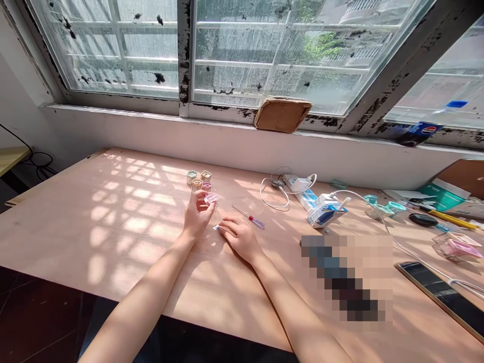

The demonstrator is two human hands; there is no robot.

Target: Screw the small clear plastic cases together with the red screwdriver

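My left hand (197, 214) is closed around a small clear container with a pink rim (211, 198), held just above the table. Close beside it, my right hand (238, 234) rests low over the tabletop, its fingertips pinched at a tiny whitish piece (216, 227); whether the piece is gripped or only touched is hard to see. Beyond the left hand stand several small pots with coloured rims (196, 184), green, orange and pink among them. A screwdriver (252, 218) with a red and clear purple handle lies right of my hands.
A power strip (307, 199) with white plugs and cables sits at the back, near a blue-and-white carton (324, 213). Farther right are green-rimmed pots (395, 207), a pink-rimmed box (459, 248) and a phone (446, 295). A pixelated patch covers part of the table.
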